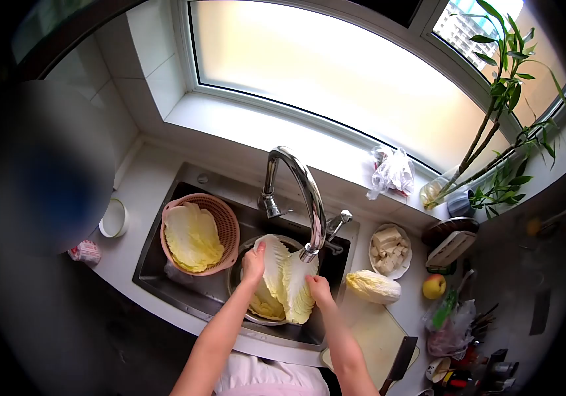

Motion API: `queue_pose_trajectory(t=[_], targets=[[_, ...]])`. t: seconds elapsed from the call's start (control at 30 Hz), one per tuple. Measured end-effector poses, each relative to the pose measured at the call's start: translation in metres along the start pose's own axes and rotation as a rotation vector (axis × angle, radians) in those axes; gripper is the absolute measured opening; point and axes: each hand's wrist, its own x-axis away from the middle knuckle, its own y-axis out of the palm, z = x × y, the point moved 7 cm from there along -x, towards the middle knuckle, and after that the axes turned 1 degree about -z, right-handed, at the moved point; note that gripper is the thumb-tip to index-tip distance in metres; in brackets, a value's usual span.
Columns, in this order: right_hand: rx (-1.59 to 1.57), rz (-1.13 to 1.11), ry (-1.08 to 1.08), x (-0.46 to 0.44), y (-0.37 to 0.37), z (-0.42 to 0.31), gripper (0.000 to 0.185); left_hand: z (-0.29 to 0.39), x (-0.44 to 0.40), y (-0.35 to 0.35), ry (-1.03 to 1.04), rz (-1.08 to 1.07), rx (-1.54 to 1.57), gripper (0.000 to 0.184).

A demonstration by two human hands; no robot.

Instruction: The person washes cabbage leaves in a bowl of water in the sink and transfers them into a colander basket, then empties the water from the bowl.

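In the head view, my left hand (252,263) grips the side of a pale napa cabbage leaf (272,261), its fingers closed. My right hand (319,289) pinches the edge of another napa cabbage leaf (298,285), frilly and yellow-green. The two leaves overlap in the middle, above a round metal basin (232,282) in the sink (194,298). More yellow leaf (266,308) shows low in the basin. A pink colander (230,228) with several cabbage leaves (192,236) sits on the sink's left. The chrome faucet (308,191) arches over, its spout close to the right-hand leaf.
Right of the sink lie a partial cabbage head (374,287), a white dish of tofu cubes (390,251) and an apple (434,286). A cleaver (402,360) rests on the cutting board (362,330). A white cup (113,218) stands left. Plants (494,119) line the sill.
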Motion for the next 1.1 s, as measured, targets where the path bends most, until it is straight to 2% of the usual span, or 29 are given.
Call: queue_pose_trajectory(t=[0.03,0.1,0.17,0.2,0.23,0.27,0.33,0.37,0.43,0.47,0.5,0.57,0.63,0.7,0.73,0.77,0.83,0.87,0.97,1.0,1.1], targets=[[-0.004,0.0,0.001,0.002,0.001,0.001,0.034,0.013,-0.002,-0.012,0.05,-0.02,0.054,0.06],[0.155,-0.043,-0.084,0.014,0.008,-0.003,0.033,0.021,0.002,-0.021,-0.019,-0.073,0.014,0.054],[0.193,0.004,-0.111,0.016,0.014,-0.014,0.032,0.026,0.006,-0.013,-0.032,-0.202,0.185,0.045],[0.209,0.177,-0.269,0.011,0.011,-0.028,0.033,-0.004,-0.009,0.006,-0.05,-0.31,0.328,0.038],[0.225,0.351,-0.422,0.009,0.007,-0.036,0.035,0.001,-0.004,0.015,-0.058,-0.349,0.47,0.033],[0.226,0.352,-0.419,0.002,0.01,-0.032,0.035,0.001,0.0,0.023,-0.111,-0.371,0.521,0.03],[-0.763,-0.32,0.125,-0.011,0.051,-0.008,0.052,0.006,0.012,0.038,-0.168,-0.408,0.575,0.027],[-0.763,-0.313,0.121,-0.011,0.049,-0.01,0.052,0.011,0.018,0.046,-0.179,-0.455,0.64,0.027],[-0.807,-0.337,0.026,0.029,0.028,-0.083,0.036,0.023,0.026,0.057,-0.152,-0.504,0.719,0.032],[-0.611,-0.33,-0.017,0.042,0.017,-0.107,0.03,0.024,0.026,0.06,-0.11,-0.494,0.718,0.033],[-0.61,-0.327,-0.015,0.04,0.017,-0.098,0.03,0.026,0.027,0.064,-0.068,-0.486,0.717,0.034],[-0.339,-0.221,-0.188,0.031,0.011,-0.089,0.027,0.035,0.03,0.067,-0.044,-0.412,0.672,0.032],[-0.363,-0.231,-0.151,0.041,0.014,-0.088,0.025,0.04,0.022,0.066,-0.021,-0.338,0.63,0.03],[-0.291,-0.157,-0.196,0.053,0.014,-0.091,0.024,0.025,0.004,0.063,-0.224,-0.277,0.389,0.028],[-0.359,-0.13,-0.239,0.056,0.013,-0.093,0.025,0.013,-0.003,0.068,-0.303,-0.32,0.328,0.028],[-0.358,-0.131,-0.242,0.054,0.011,-0.094,0.025,0.005,-0.005,0.073,-0.301,-0.318,0.329,0.028],[-0.461,-0.147,-0.148,0.058,0.002,-0.103,0.025,0.028,0.008,0.082,-0.022,-0.417,0.819,0.029],[-0.534,-0.18,-0.059,0.059,0.002,-0.104,0.026,0.037,0.019,0.078,0.026,-0.391,0.872,0.031],[-0.466,-0.225,-0.018,0.068,0.0,-0.107,0.025,0.037,0.016,0.07,-0.022,-0.436,0.761,0.036],[-0.44,-0.236,-0.011,0.073,0.003,-0.107,0.026,0.043,0.015,0.063,0.006,-0.418,0.662,0.029],[-0.488,-0.223,-0.029,0.082,0.005,-0.114,0.026,0.04,0.001,0.062,0.037,-0.348,0.487,0.025]])
